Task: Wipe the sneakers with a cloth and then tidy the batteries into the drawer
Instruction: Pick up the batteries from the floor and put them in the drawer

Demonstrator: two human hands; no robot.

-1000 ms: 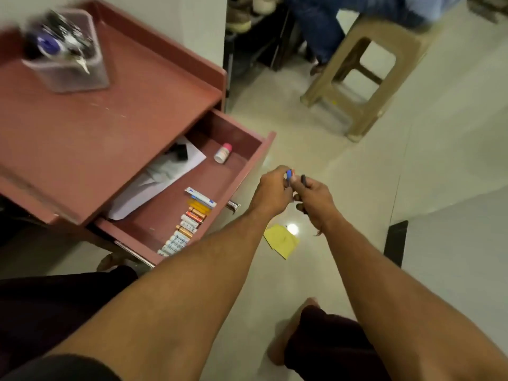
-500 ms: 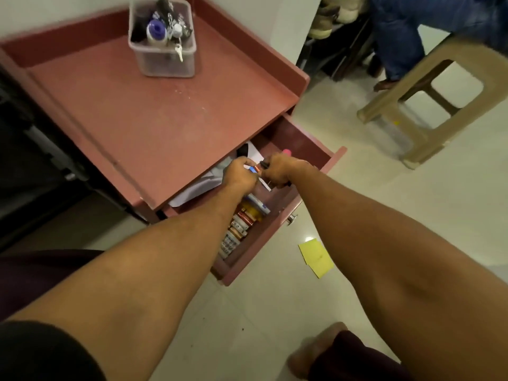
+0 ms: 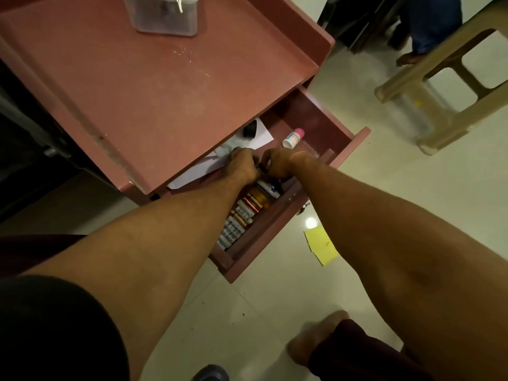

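In the open drawer (image 3: 277, 224) at centre frame, batteries (image 3: 242, 218) lie in a row along its front wall; just above them the left hand (image 3: 243, 166) and right hand (image 3: 279, 165) meet, fingers curled, pinching a small dark item (image 3: 261, 168) between them; farther up, a white bottle (image 3: 292, 136); beyond, the red surface (image 3: 165, 92).

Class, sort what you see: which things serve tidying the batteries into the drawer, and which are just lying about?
Job: drawer, batteries, left hand, right hand.
Lying about: pink-capped bottle, yellow paper, plastic tub, stool.
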